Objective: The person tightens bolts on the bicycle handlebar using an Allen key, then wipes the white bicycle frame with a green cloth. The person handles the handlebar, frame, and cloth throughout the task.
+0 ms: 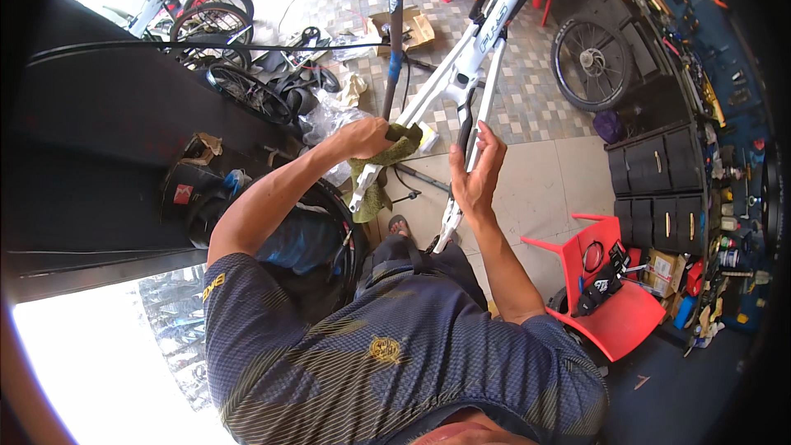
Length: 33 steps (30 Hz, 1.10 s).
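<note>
Closest to the lens is the person's own chest in a dark blue patterned jersey [387,363], filling the lower middle of the view, with both bare forearms rising from it toward the work. At the far left, bright daylight washes out the lower corner, and above it a dark counter edge carries small clutter, while bicycle wheels [210,21] and loose tyres [251,91] lie on the tiled floor near the top. Moving right, the left hand [362,138] is clenched over an olive green rag [381,173], pressing it against the lower end of a white bicycle frame [461,66]; part of the rag hangs down below the fist. A thin dark and blue pole [393,33] stands upright just behind that hand, running to the top edge. The frame itself slants from the upper right down toward the person's lap, its white tubes splitting into two slim stays. The right hand [474,173] is open, fingers spread and pointing up, with its palm and fingers laid along one of those stays just beside a black cable; it touches the tube rather than gripping it. A sandalled foot [398,224] shows on the floor below the frame. Further right, a spoked wheel [592,62] leans near a dark set of drawers [659,189], and a red plastic chair [614,305] holds black parts and small boxes. Along the far right, a blue wall [725,58] is hung with tools.
</note>
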Available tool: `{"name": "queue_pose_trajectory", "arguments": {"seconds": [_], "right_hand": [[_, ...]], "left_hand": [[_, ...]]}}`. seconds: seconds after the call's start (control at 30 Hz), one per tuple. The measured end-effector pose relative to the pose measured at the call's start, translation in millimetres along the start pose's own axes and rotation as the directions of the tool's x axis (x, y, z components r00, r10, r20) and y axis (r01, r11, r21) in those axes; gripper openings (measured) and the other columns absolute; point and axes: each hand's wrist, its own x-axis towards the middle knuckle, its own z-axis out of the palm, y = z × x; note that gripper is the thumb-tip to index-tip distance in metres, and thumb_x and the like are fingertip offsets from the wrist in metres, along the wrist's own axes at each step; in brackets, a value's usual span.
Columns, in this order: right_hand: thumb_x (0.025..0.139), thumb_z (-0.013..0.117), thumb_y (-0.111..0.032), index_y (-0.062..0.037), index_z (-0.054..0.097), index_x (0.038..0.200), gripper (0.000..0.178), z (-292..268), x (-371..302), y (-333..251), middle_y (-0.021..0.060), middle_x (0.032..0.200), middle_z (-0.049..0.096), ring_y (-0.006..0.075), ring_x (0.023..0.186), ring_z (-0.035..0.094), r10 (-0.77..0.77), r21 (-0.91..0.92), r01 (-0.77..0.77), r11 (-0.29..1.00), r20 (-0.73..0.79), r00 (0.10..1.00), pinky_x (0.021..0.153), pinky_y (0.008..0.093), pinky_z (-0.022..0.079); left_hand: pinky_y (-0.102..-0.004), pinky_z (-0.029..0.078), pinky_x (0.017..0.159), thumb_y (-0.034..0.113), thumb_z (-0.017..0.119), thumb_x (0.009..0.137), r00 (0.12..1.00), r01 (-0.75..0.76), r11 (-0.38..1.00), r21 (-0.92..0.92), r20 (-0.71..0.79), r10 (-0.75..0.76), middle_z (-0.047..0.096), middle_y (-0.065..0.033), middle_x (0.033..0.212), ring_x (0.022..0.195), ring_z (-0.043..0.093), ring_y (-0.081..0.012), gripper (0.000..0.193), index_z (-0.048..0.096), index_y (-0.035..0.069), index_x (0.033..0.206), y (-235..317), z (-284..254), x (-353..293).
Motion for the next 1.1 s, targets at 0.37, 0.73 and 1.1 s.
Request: {"name": "queue_pose_trajectory", "arguments": {"seconds": [0.37,0.73,1.1], "right_hand": [[0.098,0.071,-0.028,-0.0005,0.046,0.145,0.060,2.3,2.8,-11.5,0.0192,0.124,0.051,0.0308,0.112,0.053,0.028,-0.003,-0.028,1.000,0.005,1.000,0.098,0.0430,0.046],[0.099,0.069,-0.033,-0.0002,0.046,0.144,0.061,2.4,0.7,-13.9,0.0204,0.121,0.052,0.0319,0.111,0.052,0.099,-0.192,-0.095,0.977,0.010,0.995,0.097,0.0449,0.046],[0.096,0.070,-0.028,-0.0010,0.047,0.144,0.059,-0.2,0.1,-15.4,0.0197,0.128,0.052,0.0334,0.115,0.050,0.118,-0.223,-0.111,0.968,0.019,0.993,0.101,0.0465,0.043]], "left_hand": [[-0.0541,0.055,0.079,0.033,0.038,0.107,0.935,-0.194,0.978,0.075,-0.288,0.208,0.068,-0.0283,0.090,0.088,0.070,-0.0453,0.046,0.037,0.022,0.152,-13.4,-9.8,162.9],[-0.0393,0.047,0.108,0.027,0.045,0.112,0.951,-0.273,0.857,-0.437,0.011,0.309,0.063,-0.0196,0.138,0.126,0.062,-0.0318,0.042,0.050,0.006,0.148,-21.4,17.1,34.1],[-0.0332,0.054,0.096,0.016,0.049,0.110,0.964,-0.201,0.035,-0.979,-0.191,0.185,0.065,-0.0088,0.132,0.112,0.065,-0.0171,0.042,0.044,0.004,0.151,-41.3,81.8,-67.9]]}}
